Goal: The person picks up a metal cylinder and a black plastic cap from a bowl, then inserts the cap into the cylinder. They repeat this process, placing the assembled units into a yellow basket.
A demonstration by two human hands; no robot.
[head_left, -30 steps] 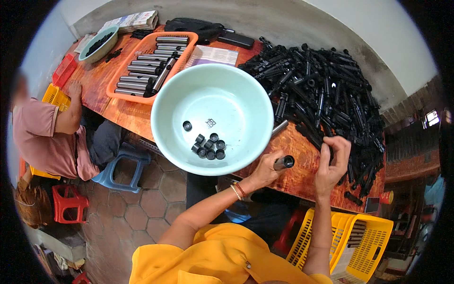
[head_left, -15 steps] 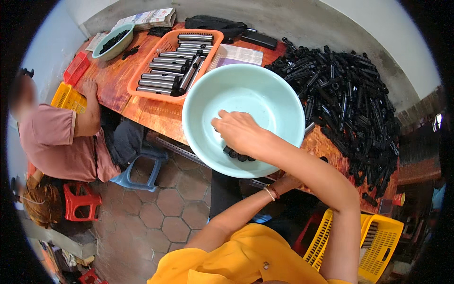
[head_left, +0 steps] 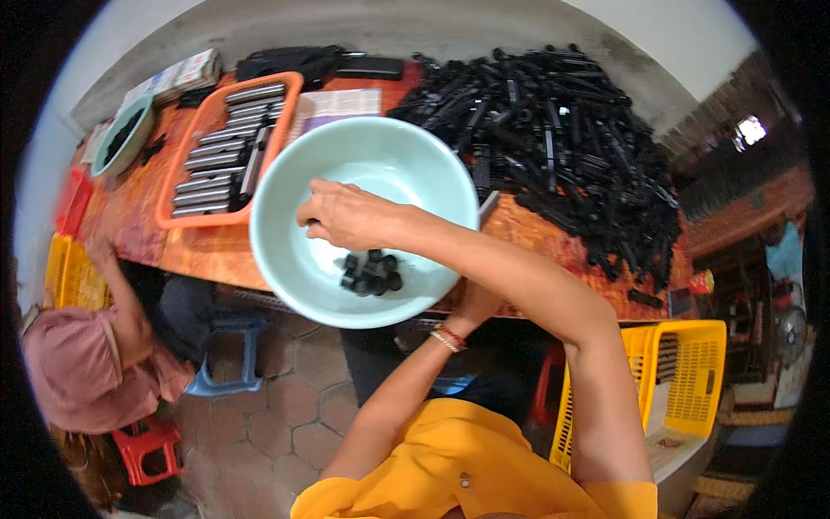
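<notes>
1. Right hand (head_left: 346, 214) reaches across into the wide pale-green plastic bowl (head_left: 285, 182); fingers curl downward over the bowl's left inner side. Cannot tell whether its grip pinches anything; fingertips are hidden beneath the hand.
2. Left hand (head_left: 474, 303) sits below the bowl's near-right rim at the near edge of the orange-brown wooden counter (head_left: 553, 233). Mostly hidden by the right forearm; its grip cannot be read.
3. Cluster of small black cylindrical caps (head_left: 372, 272) lies on the bowl's bottom, near side, just right of the right hand.
4. Large heap of black plastic tubes (head_left: 553, 138) covers the counter's right and far part, beside the bowl.
5. Orange plastic tray (head_left: 290, 117) of grey metal rods (head_left: 220, 156) stands at the left, touching the bowl's rim.
6. Another person in a pink top (head_left: 78, 372) sits at the counter's left end.
7. Yellow slatted crate (head_left: 692, 381) stands on the floor, right.
</notes>
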